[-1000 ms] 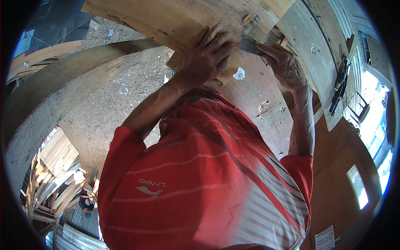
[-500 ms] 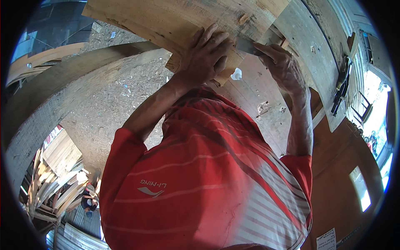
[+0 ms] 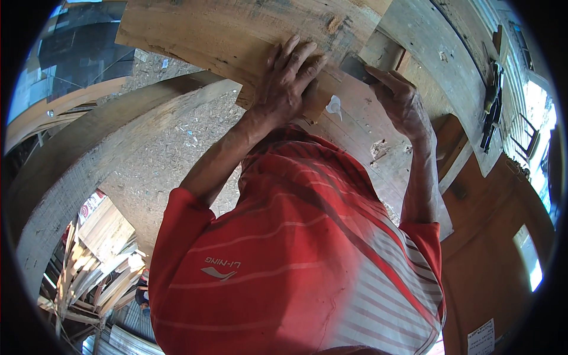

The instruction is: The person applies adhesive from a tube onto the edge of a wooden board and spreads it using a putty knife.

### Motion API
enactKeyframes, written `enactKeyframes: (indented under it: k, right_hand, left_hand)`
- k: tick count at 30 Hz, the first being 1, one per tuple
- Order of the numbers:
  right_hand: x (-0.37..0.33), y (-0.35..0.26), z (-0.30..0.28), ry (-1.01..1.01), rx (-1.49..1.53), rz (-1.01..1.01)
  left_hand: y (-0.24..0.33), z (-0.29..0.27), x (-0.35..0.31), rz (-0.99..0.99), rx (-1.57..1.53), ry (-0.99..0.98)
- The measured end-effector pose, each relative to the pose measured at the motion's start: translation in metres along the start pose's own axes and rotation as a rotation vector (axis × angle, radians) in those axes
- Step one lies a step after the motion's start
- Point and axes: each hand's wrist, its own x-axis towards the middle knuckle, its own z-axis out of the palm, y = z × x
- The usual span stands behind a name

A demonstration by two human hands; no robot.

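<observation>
A wide wooden board [image 3: 195,35] lies across the top of the view, with brown stains and a small tan patch on its face. My left hand [image 3: 284,80] rests on its near part, fingers spread and lying flat. Beside it, at the board's right edge, my right hand [image 3: 399,97] is closed round a flat metal scraper [image 3: 355,68]. The broad grey blade points left toward the board; its handle is hidden in my fingers. Just below, a small white plastic piece [image 3: 333,105] sits near a smaller wood piece [image 3: 316,103] under my left hand.
A long curved plank [image 3: 106,136] spans the left, above chip-strewn ground [image 3: 177,142]. Scrap timber [image 3: 100,266] is piled at lower left, near a partly visible person [image 3: 142,293]. Dark tools [image 3: 494,106] lie on the right-hand boards; a brown panel [image 3: 485,236] stands lower right.
The view has shifted slightly. My right hand has moved a little and the scraper blade now sits more tilted at the board's edge. My left hand stays on the board.
</observation>
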Motion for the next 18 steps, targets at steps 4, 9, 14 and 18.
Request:
enactKeyframes:
  k: [4,9,14,18]
  right_hand:
    - [-0.0051,0.0034,0.0023,0.009,0.015,0.014]
    - [-0.0085,0.0019,0.0,0.006,0.021,0.037]
    - [-0.01,0.0043,0.0036,0.025,0.024,0.028]
    - [-0.0101,0.0039,0.0058,0.031,0.024,0.015]
  left_hand:
    - [-0.0055,0.0041,-0.0058,0.031,-0.031,0.028]
    - [-0.0087,0.003,-0.0102,0.067,-0.044,0.048]
    - [0.0003,0.0017,-0.0043,-0.002,-0.019,0.019]
    - [-0.0009,0.0025,-0.0041,0.001,-0.022,0.019]
